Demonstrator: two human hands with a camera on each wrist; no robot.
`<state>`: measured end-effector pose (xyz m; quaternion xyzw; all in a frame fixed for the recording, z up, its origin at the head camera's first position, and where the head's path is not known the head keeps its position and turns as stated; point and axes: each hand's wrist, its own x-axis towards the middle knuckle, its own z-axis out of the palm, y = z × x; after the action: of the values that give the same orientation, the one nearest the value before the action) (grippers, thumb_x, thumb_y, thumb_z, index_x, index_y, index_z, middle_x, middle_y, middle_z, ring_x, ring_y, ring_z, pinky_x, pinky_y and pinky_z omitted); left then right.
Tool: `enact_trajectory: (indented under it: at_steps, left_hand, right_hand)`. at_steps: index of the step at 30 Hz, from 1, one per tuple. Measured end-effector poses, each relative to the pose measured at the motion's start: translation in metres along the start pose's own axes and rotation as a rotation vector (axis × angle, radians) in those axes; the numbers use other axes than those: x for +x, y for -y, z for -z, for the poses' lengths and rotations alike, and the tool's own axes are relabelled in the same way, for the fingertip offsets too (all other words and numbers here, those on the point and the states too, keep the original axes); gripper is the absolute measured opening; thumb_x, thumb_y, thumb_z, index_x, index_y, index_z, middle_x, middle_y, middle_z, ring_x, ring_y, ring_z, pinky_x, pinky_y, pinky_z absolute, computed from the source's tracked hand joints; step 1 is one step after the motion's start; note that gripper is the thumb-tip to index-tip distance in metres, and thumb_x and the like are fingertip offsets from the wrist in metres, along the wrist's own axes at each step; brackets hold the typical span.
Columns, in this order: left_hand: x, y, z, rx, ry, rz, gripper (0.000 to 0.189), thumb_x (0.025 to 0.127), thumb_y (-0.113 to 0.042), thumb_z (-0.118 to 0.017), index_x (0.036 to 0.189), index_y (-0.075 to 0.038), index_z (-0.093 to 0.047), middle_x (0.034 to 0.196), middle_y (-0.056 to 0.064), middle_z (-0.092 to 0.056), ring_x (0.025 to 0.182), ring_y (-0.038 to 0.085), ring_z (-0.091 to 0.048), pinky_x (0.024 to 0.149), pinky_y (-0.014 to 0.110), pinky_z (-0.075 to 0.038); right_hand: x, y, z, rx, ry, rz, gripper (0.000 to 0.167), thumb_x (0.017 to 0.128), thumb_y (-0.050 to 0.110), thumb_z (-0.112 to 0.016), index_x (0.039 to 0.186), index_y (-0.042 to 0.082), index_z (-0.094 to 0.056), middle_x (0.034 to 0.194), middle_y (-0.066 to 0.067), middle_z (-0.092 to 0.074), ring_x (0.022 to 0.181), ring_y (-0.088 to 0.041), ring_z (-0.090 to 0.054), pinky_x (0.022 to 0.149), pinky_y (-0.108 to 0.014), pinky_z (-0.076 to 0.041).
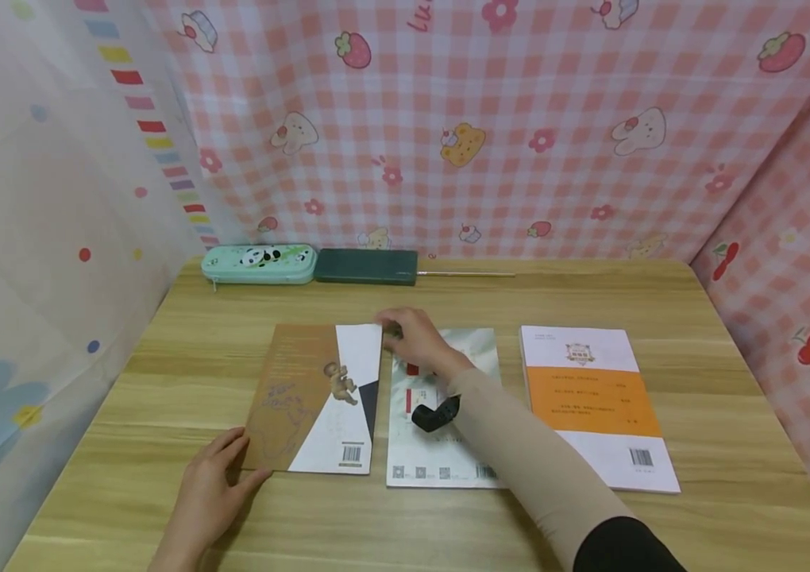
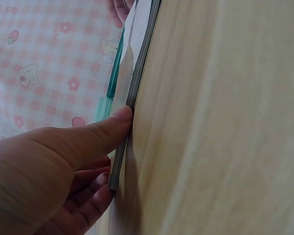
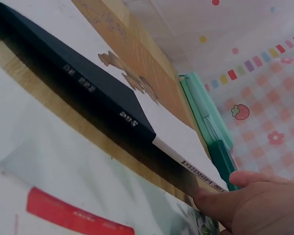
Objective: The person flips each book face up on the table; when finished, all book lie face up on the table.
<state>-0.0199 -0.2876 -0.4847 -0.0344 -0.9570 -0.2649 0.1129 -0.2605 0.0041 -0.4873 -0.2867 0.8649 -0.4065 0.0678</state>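
A brown and white book (image 1: 319,397) with a small baby figure on its cover lies flat on the table, left of two others. My left hand (image 1: 210,486) holds its near left corner, the thumb on the near edge and the fingers along the left side. In the left wrist view the thumb (image 2: 100,132) presses the page edges. At the far right corner, my right hand (image 1: 415,338) grips the book with bent fingers. The right wrist view shows those fingers (image 3: 250,196) at the end of the book's dark and white spine (image 3: 88,83).
Under my right forearm lies a pale green book (image 1: 441,465); right of it is a white and orange book (image 1: 591,397). Along the back edge are a mint panda pencil case (image 1: 258,264), a dark green case (image 1: 367,267) and a thin metal rod (image 1: 465,274). Patterned curtains (image 1: 448,119) enclose the table.
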Motion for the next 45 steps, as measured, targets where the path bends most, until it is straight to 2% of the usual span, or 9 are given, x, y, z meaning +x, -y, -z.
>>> enact_trajectory:
  at_steps: [8,14,17,21,27,30,34,41,45]
  left_hand:
    - [0.001,0.000,0.000,-0.003,-0.002,-0.014,0.063,0.074,-0.011,-0.090,0.120,0.021,-0.061,0.129,0.032,-0.060,0.115,0.054,-0.057,0.094,0.066,-0.048]
    - [0.000,0.000,0.001,-0.031,0.020,0.007,0.072,0.070,-0.017,-0.093,0.123,0.019,-0.061,0.131,0.030,-0.060,0.118,0.053,-0.056,0.096,0.065,-0.047]
    - [-0.001,0.000,0.002,-0.047,0.039,0.042,0.073,0.071,-0.017,-0.093,0.125,0.019,-0.060,0.133,0.029,-0.059,0.120,0.052,-0.054,0.098,0.065,-0.045]
    - [-0.003,0.000,0.002,-0.062,0.044,0.083,0.070,0.073,-0.013,-0.091,0.126,0.019,-0.059,0.136,0.029,-0.057,0.122,0.053,-0.053,0.101,0.065,-0.044]
    - [-0.005,-0.001,0.000,-0.046,-0.076,0.063,0.049,0.075,0.005,-0.085,0.118,0.018,-0.065,0.127,0.028,-0.064,0.114,0.049,-0.062,0.097,0.056,-0.048]
    - [-0.006,-0.001,-0.001,-0.047,-0.167,0.051,0.040,0.074,0.009,-0.084,0.110,0.015,-0.070,0.118,0.024,-0.070,0.103,0.044,-0.069,0.088,0.029,-0.057]
    - [-0.005,-0.002,-0.001,-0.057,-0.294,0.059,0.033,0.072,0.013,-0.084,0.103,0.011,-0.075,0.107,0.022,-0.074,0.088,0.037,-0.073,0.073,-0.003,-0.043]
    - [-0.006,-0.006,0.005,-0.088,-0.386,0.082,0.033,0.072,0.015,-0.082,0.103,0.005,-0.077,0.101,0.021,-0.075,0.083,-0.013,-0.060,0.070,-0.001,-0.046]
    - [-0.005,-0.009,0.012,-0.107,-0.428,0.051,0.034,0.072,0.018,-0.081,0.103,0.005,-0.078,0.099,0.020,-0.075,0.085,-0.021,-0.055,0.072,-0.001,-0.045]
  right_hand:
    - [-0.001,0.002,0.010,-0.169,0.052,0.122,0.042,0.088,0.014,-0.080,0.129,0.008,-0.070,0.121,-0.007,-0.065,0.111,-0.021,-0.061,0.098,-0.035,-0.052]
    - [-0.003,0.005,0.017,-0.191,0.049,0.195,0.043,0.089,0.019,-0.078,0.131,0.009,-0.069,0.126,-0.006,-0.067,0.115,-0.020,-0.062,0.101,-0.035,-0.051]
    - [-0.004,0.005,0.018,-0.147,0.040,0.209,0.040,0.090,0.018,-0.078,0.128,0.009,-0.070,0.127,-0.006,-0.069,0.115,-0.020,-0.065,0.099,-0.034,-0.053]
    - [-0.004,0.005,0.018,0.013,0.036,0.232,0.030,0.090,0.012,-0.077,0.119,0.008,-0.069,0.122,-0.008,-0.071,0.111,-0.022,-0.069,0.095,-0.029,-0.055]
    - [-0.004,0.009,0.016,0.259,0.049,0.234,0.027,0.090,-0.001,-0.074,0.113,0.002,-0.060,0.120,-0.017,-0.069,0.115,-0.027,-0.068,0.095,-0.025,-0.055]
    - [-0.003,0.013,0.017,0.315,0.047,0.211,0.027,0.091,-0.002,-0.072,0.114,0.001,-0.059,0.122,-0.018,-0.067,0.117,-0.030,-0.066,0.095,-0.026,-0.055]
    - [-0.002,0.020,0.019,0.326,0.032,0.205,0.028,0.092,0.001,-0.072,0.116,0.003,-0.059,0.121,-0.017,-0.068,0.115,-0.029,-0.068,0.094,-0.026,-0.056]
    - [-0.001,0.032,0.029,0.294,0.006,0.184,0.024,0.094,0.008,-0.072,0.115,0.003,-0.064,0.112,-0.010,-0.072,0.106,-0.021,-0.070,0.092,-0.027,-0.057]
    - [0.001,0.040,0.041,0.238,-0.010,0.205,0.021,0.095,0.011,-0.071,0.113,0.002,-0.066,0.106,-0.005,-0.074,0.100,-0.016,-0.071,0.088,-0.030,-0.058]
